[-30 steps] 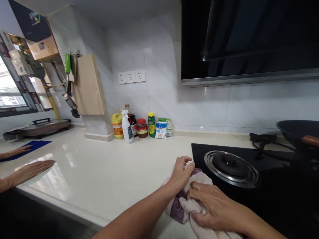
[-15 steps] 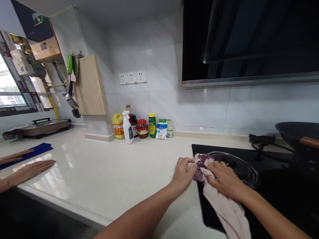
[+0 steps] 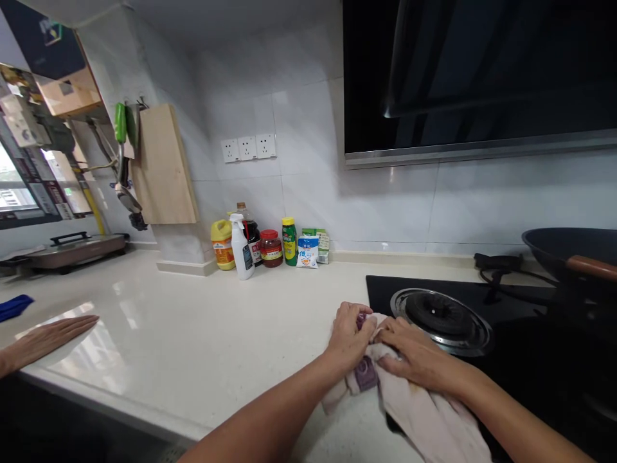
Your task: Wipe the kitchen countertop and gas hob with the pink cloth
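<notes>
While the cloth trails near, its bunched far part lies under the right hand, fingers curled into it. Left hand touches it just left, half-curled; can't tell if pinching. Step looks like working cloth at left edge of hob; next likely needs both hands together, clear of burner.

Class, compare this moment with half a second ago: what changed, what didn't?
The right hand has drawn the pale cloth off the burner, leftward and toward the person; the left hand stays on it. The blue cloth has slid left. The spray bottle, wok and co-worker's flat hand stayed put.
</notes>
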{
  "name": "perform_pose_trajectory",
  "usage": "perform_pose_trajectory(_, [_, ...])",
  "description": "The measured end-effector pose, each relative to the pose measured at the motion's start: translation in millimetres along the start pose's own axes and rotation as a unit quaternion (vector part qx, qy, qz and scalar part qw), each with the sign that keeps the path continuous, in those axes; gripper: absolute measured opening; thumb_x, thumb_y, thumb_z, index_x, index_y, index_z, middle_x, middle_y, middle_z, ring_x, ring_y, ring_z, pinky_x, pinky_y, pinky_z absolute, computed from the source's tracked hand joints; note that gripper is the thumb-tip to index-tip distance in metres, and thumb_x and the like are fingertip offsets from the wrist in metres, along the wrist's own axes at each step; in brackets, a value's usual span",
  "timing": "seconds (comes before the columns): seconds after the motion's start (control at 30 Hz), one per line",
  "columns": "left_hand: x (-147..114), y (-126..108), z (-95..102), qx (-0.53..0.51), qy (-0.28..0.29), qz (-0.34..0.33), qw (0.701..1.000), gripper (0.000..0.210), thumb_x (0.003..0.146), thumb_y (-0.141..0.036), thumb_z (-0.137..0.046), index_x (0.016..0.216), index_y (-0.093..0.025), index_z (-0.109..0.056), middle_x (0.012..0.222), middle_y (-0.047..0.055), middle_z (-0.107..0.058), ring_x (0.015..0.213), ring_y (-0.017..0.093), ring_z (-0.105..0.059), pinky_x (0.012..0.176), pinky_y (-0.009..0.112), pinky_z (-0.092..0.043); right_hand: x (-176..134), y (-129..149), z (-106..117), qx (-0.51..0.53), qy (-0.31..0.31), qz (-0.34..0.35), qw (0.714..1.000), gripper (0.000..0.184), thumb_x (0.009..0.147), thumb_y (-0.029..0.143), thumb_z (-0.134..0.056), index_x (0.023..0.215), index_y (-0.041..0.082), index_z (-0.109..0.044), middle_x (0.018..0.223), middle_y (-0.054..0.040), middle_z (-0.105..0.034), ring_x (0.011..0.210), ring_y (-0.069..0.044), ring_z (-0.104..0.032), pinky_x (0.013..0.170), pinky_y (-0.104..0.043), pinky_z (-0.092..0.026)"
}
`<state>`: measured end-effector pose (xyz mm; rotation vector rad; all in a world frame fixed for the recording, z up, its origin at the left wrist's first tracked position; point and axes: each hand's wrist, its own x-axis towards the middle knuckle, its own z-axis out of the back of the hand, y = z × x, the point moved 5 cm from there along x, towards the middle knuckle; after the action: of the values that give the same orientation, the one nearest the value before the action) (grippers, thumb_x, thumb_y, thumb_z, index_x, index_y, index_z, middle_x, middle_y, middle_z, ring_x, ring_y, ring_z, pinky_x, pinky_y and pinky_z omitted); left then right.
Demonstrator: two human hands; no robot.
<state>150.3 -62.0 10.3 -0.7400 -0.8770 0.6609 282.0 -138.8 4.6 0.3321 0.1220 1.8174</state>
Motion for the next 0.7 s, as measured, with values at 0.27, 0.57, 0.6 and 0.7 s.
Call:
perform_pose_trajectory(0.27, [-2,-4,-0.9,0.038,0.037,0.009,0.999,0.02,0.091,-0.031,-0.055,0.107,-0.025,-0.066,0.113,0.006,-0.058,0.114,0.022,-0.054,0.102,0.036,-0.043,-18,-76,22,-0.072,0.005,-0.182,0.981,0.04,0.087,0.045,-0.053,0.121,0.027,-0.066,0.116,-0.0117,-0.064,0.105,-0.033,-0.063,0.088,-0.044,-0.045])
perform_pose_trajectory(0.57, [-8,-6,-10.9,0.051,0.082,-0.012,0.995,0.021,0.09,-0.032,-0.057,0.109,-0.026,-0.065,0.112,0.005,-0.057,0.114,0.023,-0.054,0.103,0.038,-0.043,-22,0,17,0.051,0.108,0.008,0.993,0.028,0.079,0.043,-0.064,0.103,0.028,-0.068,0.112,-0.0037,-0.068,0.105,-0.027,-0.063,0.091,-0.038,-0.045])
perform_pose_trajectory(0.6, [-8,-5,-11.8,0.053,0.086,-0.018,0.995,0.021,0.09,-0.032,-0.057,0.109,-0.026,-0.065,0.111,0.005,-0.058,0.114,0.023,-0.054,0.104,0.038,-0.043,-20,7,16,0.067,0.111,0.025,0.991,0.027,0.079,0.041,-0.064,0.103,0.028,-0.067,0.116,-0.0028,-0.067,0.107,-0.026,-0.062,0.092,-0.037,-0.045])
perform_pose_trajectory(0.7, [-8,-5,-12.8,0.06,0.09,-0.029,0.994,0.021,0.091,-0.031,-0.057,0.108,-0.025,-0.066,0.111,0.006,-0.058,0.114,0.023,-0.053,0.104,0.039,-0.042,-13,8,13,0.093,0.089,0.015,0.992,0.028,0.08,0.041,-0.064,0.105,0.028,-0.065,0.119,-0.0025,-0.065,0.109,-0.024,-0.061,0.091,-0.035,-0.045])
